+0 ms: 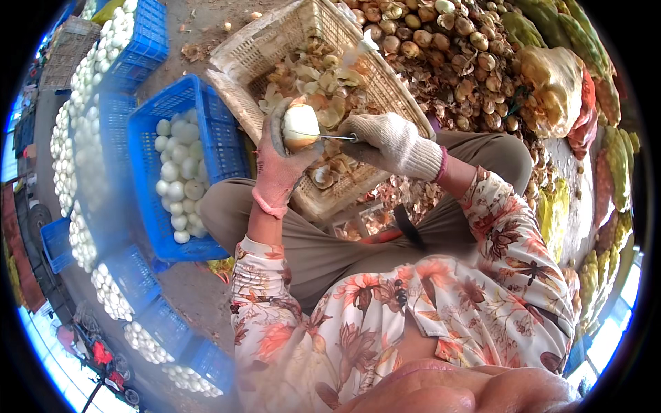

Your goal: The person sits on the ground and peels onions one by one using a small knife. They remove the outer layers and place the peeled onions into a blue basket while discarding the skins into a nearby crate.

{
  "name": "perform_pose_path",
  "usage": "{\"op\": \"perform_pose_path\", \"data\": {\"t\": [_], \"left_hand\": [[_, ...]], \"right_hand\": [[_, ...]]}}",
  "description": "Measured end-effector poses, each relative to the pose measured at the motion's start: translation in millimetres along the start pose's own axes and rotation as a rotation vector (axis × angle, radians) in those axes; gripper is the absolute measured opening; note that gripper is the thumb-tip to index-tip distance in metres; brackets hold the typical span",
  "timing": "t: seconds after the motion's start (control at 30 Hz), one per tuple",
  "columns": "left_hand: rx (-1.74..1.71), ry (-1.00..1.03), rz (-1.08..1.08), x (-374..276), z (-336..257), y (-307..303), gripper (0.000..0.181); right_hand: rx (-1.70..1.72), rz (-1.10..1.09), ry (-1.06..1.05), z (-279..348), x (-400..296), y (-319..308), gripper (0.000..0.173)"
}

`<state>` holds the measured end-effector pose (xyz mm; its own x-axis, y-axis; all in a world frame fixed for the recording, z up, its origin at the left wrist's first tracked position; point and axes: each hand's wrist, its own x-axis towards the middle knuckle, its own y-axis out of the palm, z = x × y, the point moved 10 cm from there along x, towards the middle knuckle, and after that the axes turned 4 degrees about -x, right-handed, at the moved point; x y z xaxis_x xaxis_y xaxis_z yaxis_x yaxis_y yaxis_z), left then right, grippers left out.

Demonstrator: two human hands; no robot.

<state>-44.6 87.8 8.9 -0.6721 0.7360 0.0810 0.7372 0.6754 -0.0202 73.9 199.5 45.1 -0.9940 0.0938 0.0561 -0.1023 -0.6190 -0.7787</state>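
Note:
My left hand (284,155), in a pinkish, soiled knit glove, grips a partly peeled onion (300,124) with a pale upper part and brownish skin at its lower end. My right hand (387,144), in a whitish knit glove, holds a small tool with a thin metal blade (333,137) that reaches the onion's side. Beneath both hands, a dirty cream plastic crate (330,204) holds loose onion skins (330,85). To the left, a blue plastic crate (135,155) contains peeled white onions (178,170).
Unpeeled onions (444,46) lie heaped beyond the cream crate. Filled mesh sacks (550,88) stand at the right. Further blue crates (144,46) of peeled onions line the left. My bent legs (496,155) flank the cream crate, and skins litter the floor.

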Motion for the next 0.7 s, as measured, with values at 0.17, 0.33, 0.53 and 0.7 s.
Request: {"op": "perform_pose_path", "data": {"t": [0.17, 0.33, 0.53, 0.7], "left_hand": [[-0.417, -0.274, -0.060, -1, 24, -15, 0.069], [-0.493, -0.374, -0.089, -9, 30, -10, 0.060], [-0.582, -0.468, -0.069, -12, 52, -1, 0.055], [-0.453, -0.501, 0.055, -13, 42, 20, 0.065]], "right_hand": [[-0.081, -0.057, 0.023, -31, -5, 2, 0.018], [-0.089, -0.137, -0.068, -2, -4, -5, 0.020], [-0.167, -0.061, 0.160, -15, -5, 4, 0.024], [0.511, 0.059, 0.557, -58, -11, 26, 0.039]]}}
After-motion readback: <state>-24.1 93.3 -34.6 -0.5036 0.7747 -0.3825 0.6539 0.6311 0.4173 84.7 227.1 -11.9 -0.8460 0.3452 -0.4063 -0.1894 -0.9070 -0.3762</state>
